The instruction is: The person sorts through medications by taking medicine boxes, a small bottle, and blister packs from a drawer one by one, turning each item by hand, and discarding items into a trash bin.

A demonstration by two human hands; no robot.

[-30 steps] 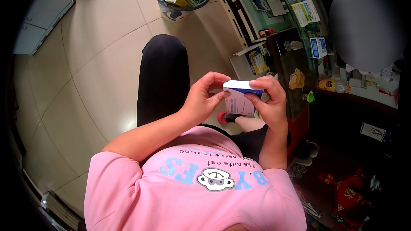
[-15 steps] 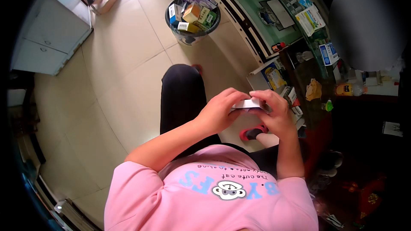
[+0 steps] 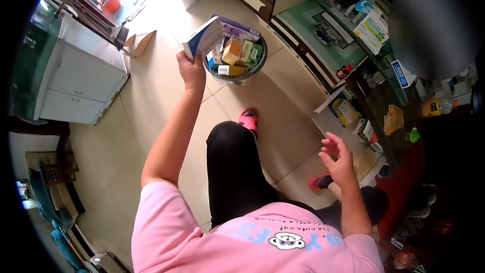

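Note:
My left hand [image 3: 192,72] stretches forward, its fingers closed round the lower end of a flat white-and-blue medicine box [image 3: 207,37]. The box is held up at the left side of a round trash bin [image 3: 242,81], covering part of its rim. Inside the bin lie several small cartons, among them an orange-and-white carton [image 3: 232,49] and a green carton [image 3: 251,54], with a long purple box [image 3: 241,29] leaning at the back. Over by the open drawer, my right hand [image 3: 339,161] is raised, fingers apart and slightly curled, holding nothing.
An open drawer [image 3: 328,108] with several boxes projects from the glass-topped cabinet at right. On that cabinet are more medicine boxes [image 3: 403,74], a crumpled yellow-brown packet [image 3: 393,120] and a bottle [image 3: 438,107]. A white cupboard [image 3: 83,78] and a dustpan [image 3: 140,43] stand at left.
Both hands were together on a small white box in front of my body. Now my left hand has moved forward to the bin with the medicine box, and my right hand is off it.

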